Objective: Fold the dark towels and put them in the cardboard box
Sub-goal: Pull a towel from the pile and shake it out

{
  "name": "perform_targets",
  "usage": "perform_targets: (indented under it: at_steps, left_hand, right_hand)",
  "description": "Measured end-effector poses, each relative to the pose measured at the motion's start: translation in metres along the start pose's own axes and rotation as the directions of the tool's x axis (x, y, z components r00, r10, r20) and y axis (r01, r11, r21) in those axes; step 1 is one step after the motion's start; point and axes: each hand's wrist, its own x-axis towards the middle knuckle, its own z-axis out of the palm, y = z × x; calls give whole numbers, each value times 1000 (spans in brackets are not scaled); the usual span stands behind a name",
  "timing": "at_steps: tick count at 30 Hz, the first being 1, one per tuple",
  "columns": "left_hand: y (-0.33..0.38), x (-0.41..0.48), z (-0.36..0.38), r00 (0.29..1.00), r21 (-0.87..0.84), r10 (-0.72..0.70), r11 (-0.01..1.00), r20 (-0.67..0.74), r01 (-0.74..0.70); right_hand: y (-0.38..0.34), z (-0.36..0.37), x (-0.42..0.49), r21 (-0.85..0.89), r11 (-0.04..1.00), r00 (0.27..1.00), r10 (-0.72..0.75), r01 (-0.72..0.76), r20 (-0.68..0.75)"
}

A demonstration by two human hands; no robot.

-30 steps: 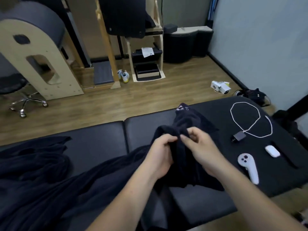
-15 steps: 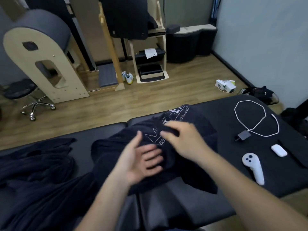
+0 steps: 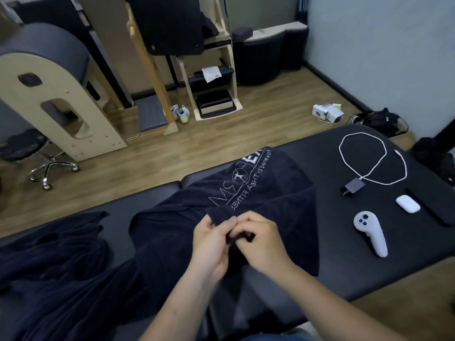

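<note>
A dark navy towel [image 3: 268,190] with white lettering lies spread on the black padded table [image 3: 369,267]. Its near edge is bunched up in the middle. My left hand [image 3: 211,242] and my right hand [image 3: 261,239] meet there, fingers curled, both pinching that bunched edge close together. More dark towels [image 3: 56,262] lie heaped at the table's left end and trail toward me. No cardboard box is in view.
On the table's right part lie a white controller [image 3: 371,232], a small white oval case [image 3: 407,204], a flat black bar [image 3: 430,210] and a dark charger with a looped white cable [image 3: 352,188]. Beyond the table are wooden floor, exercise equipment, a stool and a white box.
The towel, held bunched up a second ago, now lies spread flat with its lettering showing. My hands, apart and open half a second ago, have come together on its near edge.
</note>
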Motion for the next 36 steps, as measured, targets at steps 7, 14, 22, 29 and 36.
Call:
perform_targets:
  at_steps: [7, 14, 22, 29, 36]
  left_hand:
    - [17, -4, -5, 998, -192, 65, 979, -26, -69]
    - [16, -26, 1, 997, -347, 18, 938, 72, 8]
    - [42, -28, -24, 980, -362, 168, 925, 104, -120]
    - [113, 18, -102, 901, -546, 179, 743, -395, -387]
    - [33, 20, -48, 944, 230, 325, 925, -63, -304]
  right_hand:
    - [9, 6, -7, 512, 137, 445, 707, -848, 549]
    - [8, 9, 16, 632, -58, 305, 839, -772, 450]
    - [49, 4, 15, 872, -233, 423, 801, -430, 423]
    - [104, -57, 22, 966, -135, 286, 938, -221, 196]
    - [-29, -23, 43, 826, 246, 728, 636, -507, 257]
